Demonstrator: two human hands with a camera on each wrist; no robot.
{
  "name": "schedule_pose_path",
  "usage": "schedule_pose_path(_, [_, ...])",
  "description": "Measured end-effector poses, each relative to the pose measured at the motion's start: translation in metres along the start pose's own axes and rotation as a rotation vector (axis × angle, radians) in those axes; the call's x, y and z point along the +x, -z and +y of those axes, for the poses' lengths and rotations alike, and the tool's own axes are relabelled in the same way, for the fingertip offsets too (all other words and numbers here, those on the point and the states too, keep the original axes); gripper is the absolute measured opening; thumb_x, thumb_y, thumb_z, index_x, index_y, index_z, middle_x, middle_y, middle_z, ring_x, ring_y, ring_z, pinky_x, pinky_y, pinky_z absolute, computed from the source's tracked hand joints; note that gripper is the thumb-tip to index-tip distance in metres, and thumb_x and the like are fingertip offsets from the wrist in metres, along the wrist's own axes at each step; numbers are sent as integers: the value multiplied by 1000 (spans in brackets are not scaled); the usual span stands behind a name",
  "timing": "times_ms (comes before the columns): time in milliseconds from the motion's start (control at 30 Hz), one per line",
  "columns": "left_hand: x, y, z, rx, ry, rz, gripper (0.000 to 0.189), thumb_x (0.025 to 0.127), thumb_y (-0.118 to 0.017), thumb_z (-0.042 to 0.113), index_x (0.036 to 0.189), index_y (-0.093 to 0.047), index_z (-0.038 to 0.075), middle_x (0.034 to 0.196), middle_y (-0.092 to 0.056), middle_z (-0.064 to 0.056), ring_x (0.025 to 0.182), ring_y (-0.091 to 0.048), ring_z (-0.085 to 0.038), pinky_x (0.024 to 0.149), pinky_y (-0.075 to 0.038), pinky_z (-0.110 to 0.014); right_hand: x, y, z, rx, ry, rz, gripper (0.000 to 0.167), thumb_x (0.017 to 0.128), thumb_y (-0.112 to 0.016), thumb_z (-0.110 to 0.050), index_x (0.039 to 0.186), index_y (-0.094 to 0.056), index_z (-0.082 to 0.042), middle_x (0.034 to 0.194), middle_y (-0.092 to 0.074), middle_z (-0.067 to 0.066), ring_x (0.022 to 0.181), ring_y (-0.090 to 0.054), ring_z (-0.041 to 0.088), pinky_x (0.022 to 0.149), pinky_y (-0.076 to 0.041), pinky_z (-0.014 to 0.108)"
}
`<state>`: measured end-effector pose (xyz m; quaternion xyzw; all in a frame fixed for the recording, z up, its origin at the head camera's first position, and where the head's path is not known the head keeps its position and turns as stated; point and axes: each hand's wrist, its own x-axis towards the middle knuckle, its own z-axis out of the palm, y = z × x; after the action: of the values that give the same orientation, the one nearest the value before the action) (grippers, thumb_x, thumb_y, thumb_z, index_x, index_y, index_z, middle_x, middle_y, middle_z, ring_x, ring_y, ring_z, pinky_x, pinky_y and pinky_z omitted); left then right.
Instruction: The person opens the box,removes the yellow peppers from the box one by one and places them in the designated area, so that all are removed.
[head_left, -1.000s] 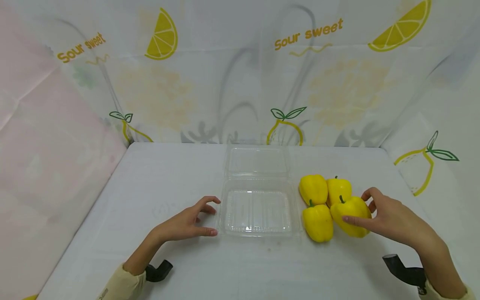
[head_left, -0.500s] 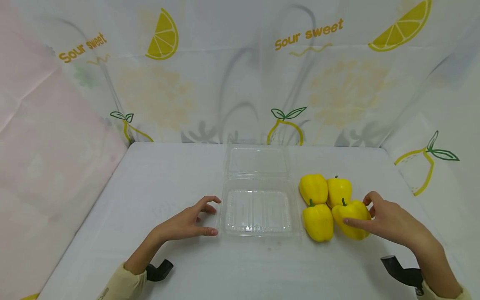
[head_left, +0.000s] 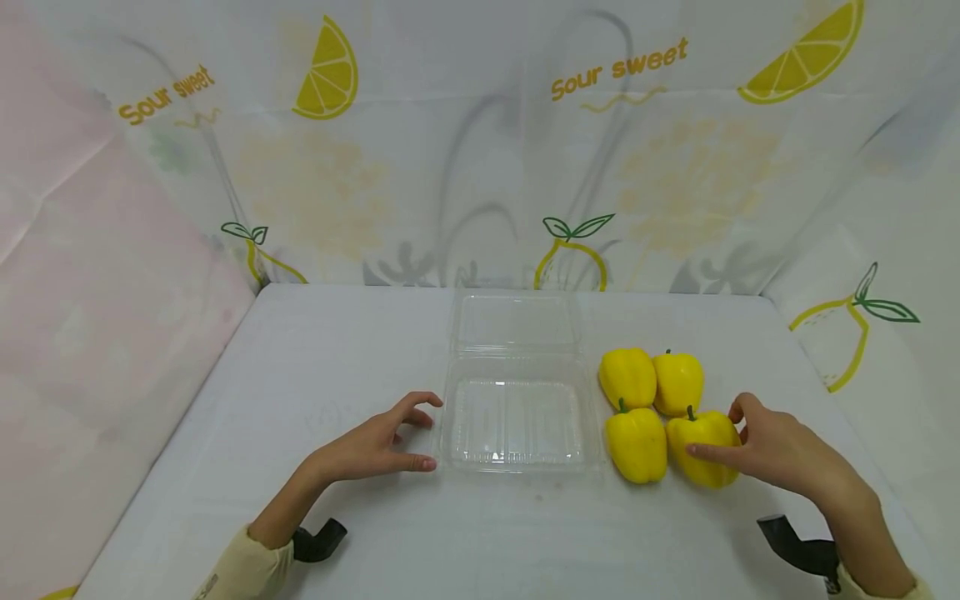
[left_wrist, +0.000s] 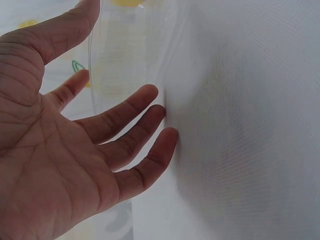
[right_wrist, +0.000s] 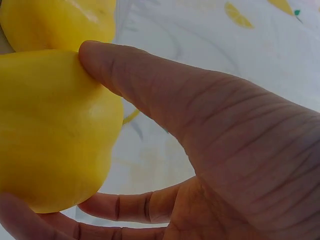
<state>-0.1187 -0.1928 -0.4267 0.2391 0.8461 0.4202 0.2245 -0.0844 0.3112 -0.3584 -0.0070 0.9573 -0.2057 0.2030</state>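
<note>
My right hand grips a yellow bell pepper at the right of the table, thumb on its near side and fingers behind it. The right wrist view shows the same yellow bell pepper between thumb and fingers. Beside it sit more yellow bell peppers: one to its left, one behind and one at the back left. A clear plastic clamshell box lies unfolded in the middle, holding nothing. At its left edge is my left hand, fingers relaxed and spread, fingertips close by the clear wall.
The clamshell's lid lies back toward the rear edge of the white table. A lemon-print cloth hangs behind, with a pinkish cloth on the left. Black wrist mounts stick out below the hands.
My right hand has moved the gripped bell pepper a little toward me, and it now stands more upright, apart from the rear pepper. My left hand has stayed in place.
</note>
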Motion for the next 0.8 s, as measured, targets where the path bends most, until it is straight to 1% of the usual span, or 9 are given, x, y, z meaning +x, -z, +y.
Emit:
schedule_pose_path(333, [0,0,0,1,-28,-4,75,86,-78,39,144,-33,24,129,-57,-8,125,-51,-24,96,-42,-53,3,-6,-3,5,-12,4,72,83,-70,-60,105,-42,3,77,-55,7,64,-49,22,56,-40,34])
schedule_pose_path(500, [0,0,1,0,-28,-8,75,86,-78,38,144,-33,23,130,-56,-9,125,-50,-25,96,-42,-54,3,-9,-5,11,-9,16,72,85,-68,-60,106,-42,3,78,-55,7,64,-49,22,56,-39,34])
schedule_pose_path(667, [0,1,2,7,-26,-10,75,86,-78,38,145,-33,22,129,-56,-8,125,-50,-25,96,-42,-54,3,-11,-5,11,-5,31,72,86,-67,-60,106,-42,4,75,-54,7,62,-48,21,55,-38,34])
schedule_pose_path(800, [0,1,1,14,-29,-14,75,86,-77,39,145,-33,22,129,-56,-8,125,-51,-25,96,-42,-53,4,-12,-6,-3,-4,28,73,86,-66,-61,109,-43,4,77,-55,7,63,-49,21,55,-38,34])
